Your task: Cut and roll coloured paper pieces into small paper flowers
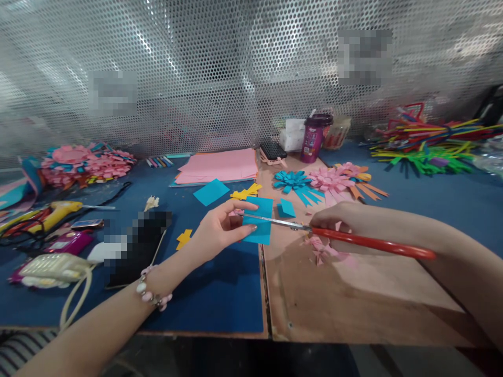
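Here the left hand (218,225) pinches a bright blue rectangular paper sheet (264,233) between thumb and fingers above the blue-and-brown tabletop (236,309), long red-handled steel scissors (353,239) crossing its face, and the right hand (346,217), fingers partly hidden, seems curled round their handle.

Craft workshop — scissors (365,241), paper flowers (332,179) (glue gun (62,210)).
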A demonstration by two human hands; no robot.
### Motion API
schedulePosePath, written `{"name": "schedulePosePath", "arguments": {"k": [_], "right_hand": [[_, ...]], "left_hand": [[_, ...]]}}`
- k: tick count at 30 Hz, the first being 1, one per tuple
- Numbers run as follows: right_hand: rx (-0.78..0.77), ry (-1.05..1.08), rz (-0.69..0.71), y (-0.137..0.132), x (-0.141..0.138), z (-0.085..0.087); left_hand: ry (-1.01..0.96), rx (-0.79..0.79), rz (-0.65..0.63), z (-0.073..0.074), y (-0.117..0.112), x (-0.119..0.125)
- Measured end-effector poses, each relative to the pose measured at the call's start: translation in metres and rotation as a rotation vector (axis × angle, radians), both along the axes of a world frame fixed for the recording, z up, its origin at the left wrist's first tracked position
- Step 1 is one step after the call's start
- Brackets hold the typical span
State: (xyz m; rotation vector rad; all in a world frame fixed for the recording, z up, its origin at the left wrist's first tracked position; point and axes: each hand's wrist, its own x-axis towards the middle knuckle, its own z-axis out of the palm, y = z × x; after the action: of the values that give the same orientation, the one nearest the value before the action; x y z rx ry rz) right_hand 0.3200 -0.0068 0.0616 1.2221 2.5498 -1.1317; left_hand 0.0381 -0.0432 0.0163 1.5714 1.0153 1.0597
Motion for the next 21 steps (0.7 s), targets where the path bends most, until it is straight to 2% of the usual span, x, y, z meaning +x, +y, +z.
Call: {"name": "schedulePosePath", "arguments": {"k": [3,8,21], "right_hand": [[-0.064,-0.005,-0.04,-0.001,-0.001,0.002],[-0.062,-0.021,-0.054,-0.001,-0.002,0.004],[0.084,0.047,0.041,0.005,0.006,-0.009]], "left_hand": [[0.002,-0.005,-0.003,0.001,0.0,0.0],[0.016,0.0,0.009,0.001,0.0,0.0],[0.033,0.011,0.034,0.001,-0.001,-0.001]]}}
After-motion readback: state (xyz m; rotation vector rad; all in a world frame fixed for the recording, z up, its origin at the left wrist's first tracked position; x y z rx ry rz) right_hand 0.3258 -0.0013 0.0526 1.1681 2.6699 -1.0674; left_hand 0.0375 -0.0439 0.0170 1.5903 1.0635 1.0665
